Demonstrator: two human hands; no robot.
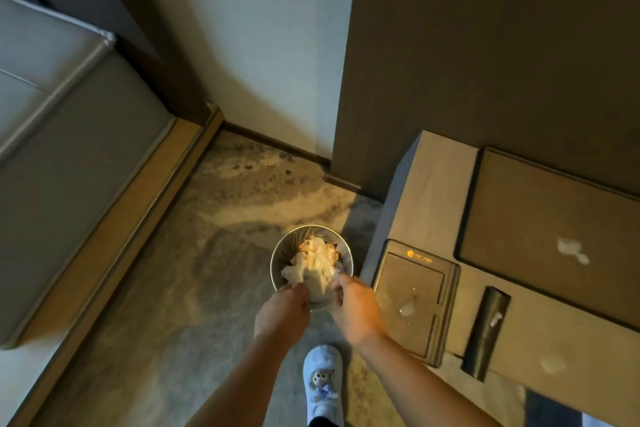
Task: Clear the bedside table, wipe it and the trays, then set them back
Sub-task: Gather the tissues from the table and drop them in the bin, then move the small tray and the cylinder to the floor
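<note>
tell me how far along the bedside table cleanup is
Early. In hand: both the left hand and right hand are at the waste bin, pressing in crumpled paper. Left: the large tray, small tray and dark roll sit on the bedside table, with smears on both trays.

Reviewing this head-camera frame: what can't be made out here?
- Near rim of the waste bin: covered by the left hand and right hand.
- Each hand's grip: fingers are motion-blurred against the crumpled white trash; contact unclear.
- Large tray: cut off by the right edge.
- Orange label on the small tray: too small to read.
- White smears on both trays: blurred, substance unclear.
</note>
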